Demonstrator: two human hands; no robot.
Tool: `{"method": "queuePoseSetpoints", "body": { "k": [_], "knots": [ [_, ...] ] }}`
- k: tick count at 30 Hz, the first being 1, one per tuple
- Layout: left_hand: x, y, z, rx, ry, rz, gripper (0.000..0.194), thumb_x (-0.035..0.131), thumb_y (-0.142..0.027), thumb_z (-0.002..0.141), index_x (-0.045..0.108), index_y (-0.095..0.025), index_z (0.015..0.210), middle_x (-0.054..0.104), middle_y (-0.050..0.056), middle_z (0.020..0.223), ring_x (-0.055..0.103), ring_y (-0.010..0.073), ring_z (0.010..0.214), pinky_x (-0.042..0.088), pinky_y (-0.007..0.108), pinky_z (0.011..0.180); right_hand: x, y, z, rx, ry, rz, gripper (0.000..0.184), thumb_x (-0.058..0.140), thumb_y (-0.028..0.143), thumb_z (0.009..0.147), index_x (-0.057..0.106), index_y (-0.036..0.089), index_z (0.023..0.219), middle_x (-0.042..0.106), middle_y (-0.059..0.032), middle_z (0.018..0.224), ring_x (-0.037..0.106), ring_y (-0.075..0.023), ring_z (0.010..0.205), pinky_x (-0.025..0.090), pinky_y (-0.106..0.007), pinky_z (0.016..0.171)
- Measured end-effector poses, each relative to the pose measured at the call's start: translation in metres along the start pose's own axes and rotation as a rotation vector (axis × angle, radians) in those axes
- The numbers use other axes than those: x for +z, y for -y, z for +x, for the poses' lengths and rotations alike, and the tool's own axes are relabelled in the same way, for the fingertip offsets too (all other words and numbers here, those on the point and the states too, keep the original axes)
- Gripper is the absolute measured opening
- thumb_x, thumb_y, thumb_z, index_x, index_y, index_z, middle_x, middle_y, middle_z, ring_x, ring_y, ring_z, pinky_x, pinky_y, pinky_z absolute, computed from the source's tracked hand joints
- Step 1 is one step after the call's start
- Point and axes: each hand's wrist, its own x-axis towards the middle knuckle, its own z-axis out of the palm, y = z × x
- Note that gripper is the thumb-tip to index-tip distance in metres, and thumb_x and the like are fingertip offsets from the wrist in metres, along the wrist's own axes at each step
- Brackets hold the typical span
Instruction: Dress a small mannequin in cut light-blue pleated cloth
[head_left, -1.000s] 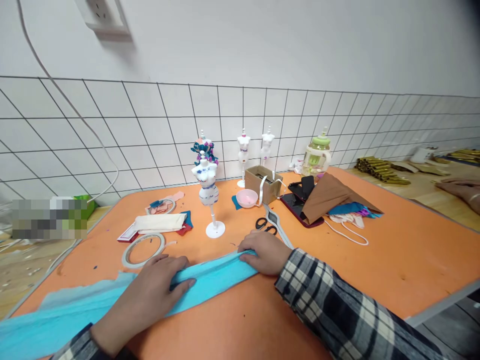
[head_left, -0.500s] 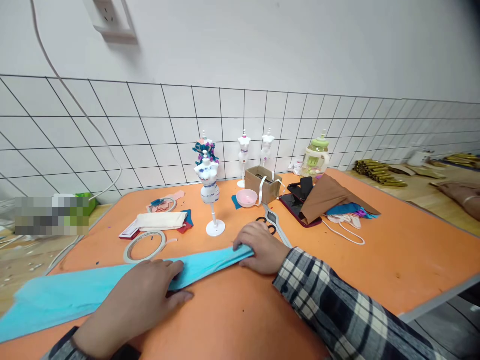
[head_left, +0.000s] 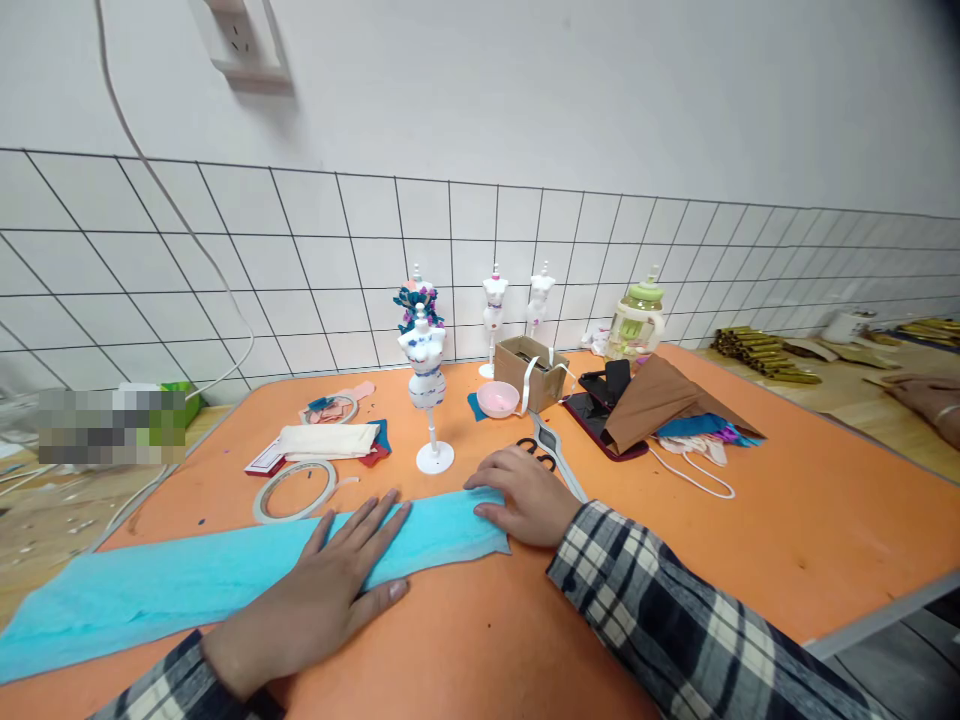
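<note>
A long light-blue fabric strip [head_left: 195, 570] lies across the front of the orange table, from the left edge to just right of the middle. My left hand [head_left: 322, 600] presses flat on it, fingers spread and thumb apart, holding nothing. At the strip's right end my right hand [head_left: 521, 495] is closed on the fabric near its far edge, fingers bent with the thumb below them. Behind the right hand lie black-handled scissors [head_left: 546, 461], partly covered by it. A white mini dress form [head_left: 425, 365] with blue markings stands beyond the strip.
Left are a tape roll [head_left: 262, 500] and folded white cloth [head_left: 326, 441]. Farther back stand more dress forms [head_left: 494, 300], a pink bowl [head_left: 497, 398], a cardboard box [head_left: 540, 385] and a green-lidded jug [head_left: 637, 320]. Brown fabric [head_left: 652, 405] lies right, beside a grey zipper [head_left: 562, 455].
The strip's right part was narrow and bunched; now it is spread wider and flatter. My left hand has moved slightly right and its fingers have spread out. My right hand has barely moved.
</note>
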Motion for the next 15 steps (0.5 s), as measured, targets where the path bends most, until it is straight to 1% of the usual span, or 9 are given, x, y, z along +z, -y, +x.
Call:
{"method": "queuePoseSetpoints", "body": {
  "k": [1, 3, 4, 6, 9, 11, 13, 14, 15],
  "knots": [
    [-0.002, -0.001, -0.001, -0.018, 0.014, -0.008, 0.073, 0.039, -0.066, 0.097, 0.017, -0.035, 0.159, 0.017, 0.005, 0.166, 0.023, 0.0392, 0.152, 0.02, 0.067, 0.118, 0.004, 0.004, 0.0, -0.012, 0.026, -0.009, 0.048, 0.063, 0.043, 0.093, 0.061, 0.018, 0.133, 0.063, -0.0116, 0.136, 0.054, -0.0269, 0.124, 0.038, -0.044, 0.108],
    [-0.008, -0.005, -0.004, -0.067, 0.063, -0.031, 0.074, 0.037, -0.068, 0.097, 0.018, -0.033, 0.159, 0.016, 0.005, 0.166, 0.021, 0.0392, 0.152, 0.019, 0.068, 0.118, 0.013, 0.013, -0.002, -0.013, 0.121, -0.031, 0.07, 0.055, 0.053, 0.096, 0.039, 0.014, 0.153, 0.041, -0.014, 0.158, 0.035, -0.0314, 0.145, 0.022, -0.055, 0.12],
    [-0.012, -0.008, -0.005, -0.091, 0.088, -0.047, 0.074, 0.035, -0.068, 0.097, 0.018, -0.032, 0.159, 0.015, 0.006, 0.166, 0.02, 0.0387, 0.152, 0.018, 0.068, 0.118, 0.018, 0.017, -0.003, 0.004, 0.176, -0.041, 0.072, 0.047, 0.054, 0.099, 0.031, 0.013, 0.157, 0.032, -0.0142, 0.162, 0.026, -0.0319, 0.15, 0.013, -0.06, 0.122],
    [-0.019, -0.012, -0.006, -0.136, 0.112, -0.068, 0.074, 0.032, -0.068, 0.098, 0.019, -0.03, 0.16, 0.019, 0.007, 0.165, 0.023, 0.0384, 0.152, 0.018, 0.069, 0.118, 0.025, 0.025, -0.006, 0.051, 0.264, -0.044, 0.07, 0.037, 0.052, 0.103, 0.026, 0.01, 0.158, 0.025, -0.0139, 0.165, 0.019, -0.0304, 0.153, 0.004, -0.063, 0.123],
    [-0.029, -0.021, 0.0, -0.155, 0.056, -0.043, 0.081, 0.039, -0.071, 0.093, 0.03, -0.025, 0.158, 0.03, 0.012, 0.163, 0.028, 0.0403, 0.15, 0.016, 0.07, 0.118, 0.03, 0.032, -0.01, 0.059, 0.345, -0.014, 0.071, 0.038, 0.051, 0.102, 0.025, 0.009, 0.158, 0.022, -0.0139, 0.165, 0.018, -0.0283, 0.154, 0.0, -0.06, 0.124],
    [-0.035, -0.027, 0.01, -0.121, -0.019, -0.034, 0.083, 0.045, -0.072, 0.09, 0.037, -0.022, 0.157, 0.036, 0.013, 0.162, 0.031, 0.0394, 0.149, 0.018, 0.064, 0.12, 0.032, 0.036, -0.011, 0.031, 0.369, 0.013, 0.074, 0.04, 0.054, 0.101, 0.024, 0.009, 0.159, 0.02, -0.0139, 0.166, 0.016, -0.0277, 0.155, -0.003, -0.059, 0.124],
    [-0.038, -0.03, 0.022, -0.121, -0.037, -0.062, 0.08, 0.052, -0.066, 0.088, 0.045, -0.018, 0.152, 0.045, 0.016, 0.157, 0.041, 0.0384, 0.144, 0.03, 0.055, 0.117, 0.032, 0.039, -0.01, 0.015, 0.364, 0.036, 0.076, 0.039, 0.056, 0.101, 0.024, 0.01, 0.159, 0.02, -0.0143, 0.166, 0.015, -0.0272, 0.155, -0.004, -0.059, 0.124],
    [-0.038, -0.031, 0.027, -0.152, -0.018, -0.084, 0.076, 0.057, -0.061, 0.087, 0.051, -0.016, 0.147, 0.051, 0.018, 0.152, 0.047, 0.0384, 0.138, 0.038, 0.052, 0.111, 0.032, 0.039, -0.009, 0.011, 0.354, 0.046, 0.076, 0.039, 0.057, 0.101, 0.024, 0.011, 0.159, 0.02, -0.0143, 0.166, 0.015, -0.027, 0.155, -0.004, -0.059, 0.124],
    [-0.039, -0.03, 0.031, -0.177, -0.002, -0.105, 0.071, 0.062, -0.055, 0.084, 0.056, -0.015, 0.141, 0.057, 0.018, 0.146, 0.053, 0.0377, 0.132, 0.043, 0.049, 0.106, 0.031, 0.037, -0.007, 0.012, 0.34, 0.051, 0.074, 0.037, 0.056, 0.101, 0.024, 0.012, 0.159, 0.022, -0.0137, 0.165, 0.017, -0.0267, 0.155, -0.002, -0.06, 0.124]
  ]
}}
